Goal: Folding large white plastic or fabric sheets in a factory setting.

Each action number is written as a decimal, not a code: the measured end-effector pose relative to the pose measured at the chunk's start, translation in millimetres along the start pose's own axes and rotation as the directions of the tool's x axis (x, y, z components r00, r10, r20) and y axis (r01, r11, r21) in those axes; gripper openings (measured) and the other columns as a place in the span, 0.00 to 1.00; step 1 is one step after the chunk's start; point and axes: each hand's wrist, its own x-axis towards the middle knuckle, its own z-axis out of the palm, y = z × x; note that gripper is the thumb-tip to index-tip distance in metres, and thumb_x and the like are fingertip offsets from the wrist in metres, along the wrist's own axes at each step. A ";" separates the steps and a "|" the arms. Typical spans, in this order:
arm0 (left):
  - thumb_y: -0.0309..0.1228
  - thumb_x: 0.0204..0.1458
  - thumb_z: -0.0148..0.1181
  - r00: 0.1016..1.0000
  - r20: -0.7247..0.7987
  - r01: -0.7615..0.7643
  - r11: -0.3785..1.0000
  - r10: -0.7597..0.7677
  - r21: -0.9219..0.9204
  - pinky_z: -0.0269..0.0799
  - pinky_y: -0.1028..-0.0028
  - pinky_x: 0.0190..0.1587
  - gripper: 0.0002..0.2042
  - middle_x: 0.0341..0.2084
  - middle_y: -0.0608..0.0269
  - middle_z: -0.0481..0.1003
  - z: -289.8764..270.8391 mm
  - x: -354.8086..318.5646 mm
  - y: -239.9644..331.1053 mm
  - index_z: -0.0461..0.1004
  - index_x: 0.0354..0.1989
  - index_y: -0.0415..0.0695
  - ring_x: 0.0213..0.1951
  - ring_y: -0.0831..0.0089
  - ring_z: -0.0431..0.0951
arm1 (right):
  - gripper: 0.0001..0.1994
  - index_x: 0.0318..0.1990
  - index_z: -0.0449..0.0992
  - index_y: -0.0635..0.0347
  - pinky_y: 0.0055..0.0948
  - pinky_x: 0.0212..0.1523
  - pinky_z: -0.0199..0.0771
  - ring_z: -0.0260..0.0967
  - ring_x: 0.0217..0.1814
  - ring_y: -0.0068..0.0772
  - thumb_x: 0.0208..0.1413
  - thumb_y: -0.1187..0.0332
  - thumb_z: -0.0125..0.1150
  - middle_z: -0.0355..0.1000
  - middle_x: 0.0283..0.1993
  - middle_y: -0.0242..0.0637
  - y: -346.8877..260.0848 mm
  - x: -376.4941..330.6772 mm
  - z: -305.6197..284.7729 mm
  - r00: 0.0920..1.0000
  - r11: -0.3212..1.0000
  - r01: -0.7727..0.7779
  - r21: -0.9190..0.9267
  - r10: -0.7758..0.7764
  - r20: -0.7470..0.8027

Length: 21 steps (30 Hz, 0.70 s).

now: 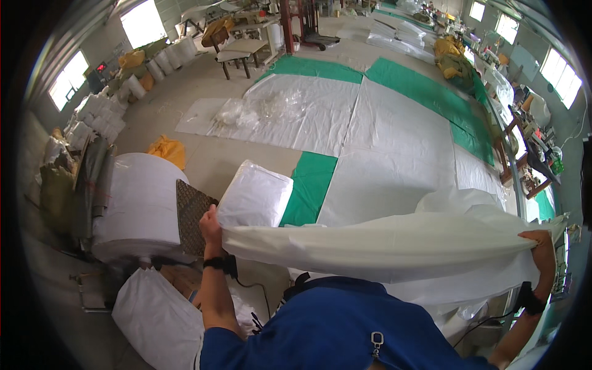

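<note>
A long white fabric sheet (382,243) is stretched out in front of my body, sagging in folds between my two hands. My left hand (211,227) is closed on its left end, close to a patterned brown board (194,217). Far to the right, my right hand (538,239) grips the sheet's other end, its fingers partly hidden by the cloth. Just beyond my left hand lies a folded white stack (256,194), smooth and squarish. Both wrists wear black bands with cables.
A big white roll (139,200) stands at the left, with a white sack (160,317) below it. White and green sheeting (394,148) covers the floor ahead, with crumpled clear plastic (271,108) on it. A wooden-legged bench (533,163) lines the right; a stool (240,50) stands farther back.
</note>
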 end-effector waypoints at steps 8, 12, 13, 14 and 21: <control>0.50 0.39 0.67 0.431 0.687 -0.738 0.666 0.585 -0.105 0.61 0.62 0.56 0.35 0.50 0.46 0.68 -17.3 -60.5 53.6 0.66 0.54 0.42 0.52 0.51 0.67 | 0.09 0.33 0.77 0.59 0.32 0.42 0.64 0.67 0.37 0.37 0.41 0.78 0.59 0.71 0.34 0.42 25.7 -45.9 -18.9 0.988 0.939 0.140 -0.314 -0.155 -0.024; 0.50 0.41 0.64 0.032 0.924 -0.956 0.281 0.382 -0.083 0.47 0.46 0.61 0.48 0.61 0.52 0.57 22.4 -164.9 79.7 0.42 0.67 0.46 0.62 0.54 0.55 | 0.09 0.29 0.74 0.58 0.31 0.42 0.62 0.66 0.36 0.38 0.39 0.81 0.59 0.69 0.33 0.41 62.3 -53.5 -12.0 0.966 0.946 0.192 -0.260 -0.229 -0.119; 0.46 0.45 0.61 0.089 0.917 -0.935 0.350 0.389 -0.058 0.48 0.47 0.60 0.42 0.58 0.53 0.61 46.2 -177.1 56.6 0.46 0.66 0.46 0.60 0.57 0.60 | 0.09 0.28 0.74 0.57 0.31 0.42 0.62 0.66 0.36 0.38 0.38 0.82 0.59 0.69 0.32 0.41 65.1 -47.6 -4.6 0.980 0.978 0.083 -0.191 -0.114 -0.161; 0.41 0.49 0.57 0.141 0.909 -0.907 0.420 0.393 -0.040 0.50 0.48 0.60 0.35 0.56 0.54 0.65 72.2 -180.9 27.7 0.50 0.65 0.46 0.58 0.60 0.64 | 0.09 0.28 0.74 0.57 0.31 0.42 0.62 0.66 0.36 0.38 0.38 0.82 0.59 0.69 0.32 0.41 64.5 -39.4 2.9 0.974 0.979 0.105 -0.172 -0.136 -0.179; 0.39 0.47 0.59 0.386 0.822 -0.729 0.685 0.419 -0.007 0.71 0.64 0.36 0.21 0.35 0.51 0.76 116.0 -145.7 66.4 0.67 0.51 0.48 0.39 0.56 0.77 | 0.05 0.28 0.78 0.60 0.35 0.39 0.68 0.70 0.35 0.43 0.42 0.74 0.59 0.72 0.29 0.46 43.4 -32.6 -4.8 0.984 0.950 0.033 -0.310 -0.085 -0.158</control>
